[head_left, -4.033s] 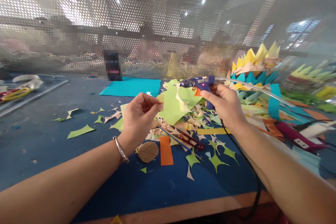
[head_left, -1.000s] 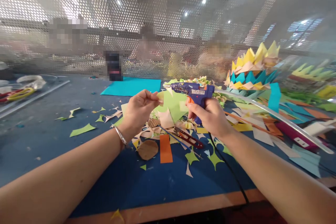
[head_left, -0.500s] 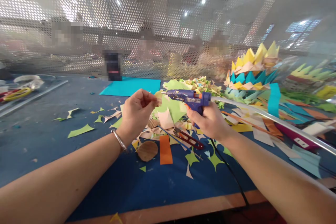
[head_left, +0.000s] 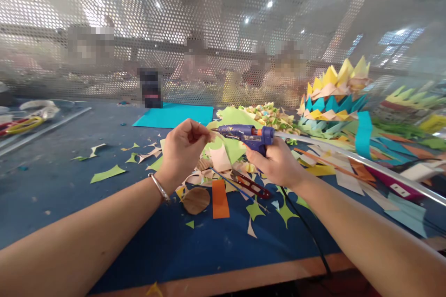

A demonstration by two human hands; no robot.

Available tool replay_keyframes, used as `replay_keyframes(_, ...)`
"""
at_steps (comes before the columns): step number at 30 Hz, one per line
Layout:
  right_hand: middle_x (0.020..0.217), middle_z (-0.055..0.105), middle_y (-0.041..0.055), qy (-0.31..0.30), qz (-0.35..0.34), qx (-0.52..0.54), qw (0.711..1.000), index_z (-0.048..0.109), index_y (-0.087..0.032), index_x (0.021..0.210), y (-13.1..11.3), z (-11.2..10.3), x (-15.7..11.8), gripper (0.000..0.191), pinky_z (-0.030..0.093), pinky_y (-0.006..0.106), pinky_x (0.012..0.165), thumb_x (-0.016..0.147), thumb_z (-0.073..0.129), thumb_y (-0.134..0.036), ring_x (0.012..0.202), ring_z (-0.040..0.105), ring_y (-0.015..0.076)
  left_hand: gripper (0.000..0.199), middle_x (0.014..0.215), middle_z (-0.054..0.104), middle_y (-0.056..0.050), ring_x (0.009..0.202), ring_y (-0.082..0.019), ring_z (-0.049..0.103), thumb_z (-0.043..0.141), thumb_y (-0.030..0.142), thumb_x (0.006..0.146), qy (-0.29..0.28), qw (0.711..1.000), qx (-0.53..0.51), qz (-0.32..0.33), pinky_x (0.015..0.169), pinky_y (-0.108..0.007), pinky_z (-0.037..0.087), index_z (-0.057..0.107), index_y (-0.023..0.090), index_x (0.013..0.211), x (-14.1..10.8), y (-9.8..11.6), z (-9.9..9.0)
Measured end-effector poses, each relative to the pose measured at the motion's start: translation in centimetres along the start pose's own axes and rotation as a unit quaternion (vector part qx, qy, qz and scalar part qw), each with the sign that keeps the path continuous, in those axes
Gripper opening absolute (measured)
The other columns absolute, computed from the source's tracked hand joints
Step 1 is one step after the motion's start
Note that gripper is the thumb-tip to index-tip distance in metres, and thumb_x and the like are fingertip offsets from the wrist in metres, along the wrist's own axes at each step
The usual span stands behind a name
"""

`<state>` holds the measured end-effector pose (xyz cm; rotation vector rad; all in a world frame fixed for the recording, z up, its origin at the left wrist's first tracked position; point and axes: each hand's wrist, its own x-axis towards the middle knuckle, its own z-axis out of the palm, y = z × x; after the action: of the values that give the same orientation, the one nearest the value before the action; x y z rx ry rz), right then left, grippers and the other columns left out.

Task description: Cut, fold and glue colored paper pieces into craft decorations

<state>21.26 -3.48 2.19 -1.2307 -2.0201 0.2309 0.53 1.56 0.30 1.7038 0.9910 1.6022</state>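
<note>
My right hand (head_left: 280, 161) is wrapped round the handle of a purple hot glue gun (head_left: 244, 133). Its nozzle points left and meets the fingertips of my left hand (head_left: 184, 151). Those fingers pinch a small pale pink piece of paper (head_left: 212, 137), mostly hidden by the thumb. Beneath both hands lie pale pink and green paper scraps, a round wooden disc (head_left: 196, 201), an orange paper strip (head_left: 220, 199) and dark red thread snips (head_left: 251, 184). The glue gun's black cord (head_left: 310, 227) runs down over the table's front edge.
A blue paper sheet (head_left: 176, 116) lies at the back, near a pile of small folded pieces (head_left: 273, 118). Pointed paper crowns (head_left: 334, 95) stack at back right. A metal rod (head_left: 369, 158) crosses the right side by a power strip (head_left: 400, 189). Perforated mesh (head_left: 195, 9) stands behind.
The glue gun has moved left and slightly down, bringing its nozzle to the paper piece in my left hand. My left hand has stayed nearly still.
</note>
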Motion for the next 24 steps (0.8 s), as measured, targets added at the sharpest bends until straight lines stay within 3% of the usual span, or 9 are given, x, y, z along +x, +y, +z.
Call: replay_keyframes(24,0.049,0.035,-0.0045,0.003,0.017,0.009,1.0,0.035,-0.024,0.057,0.02,0.09,-0.05,0.028,0.026,0.03,0.046,0.08,0.049,-0.031,0.046,0.033,0.0116,0.012,0.069,0.068,0.0,0.066,-0.015,0.064,0.07,0.014,0.073,0.014,1.0,0.008,0.004,0.062,-0.026,0.049,0.061,0.02,0.07,-0.13,0.12,-0.05)
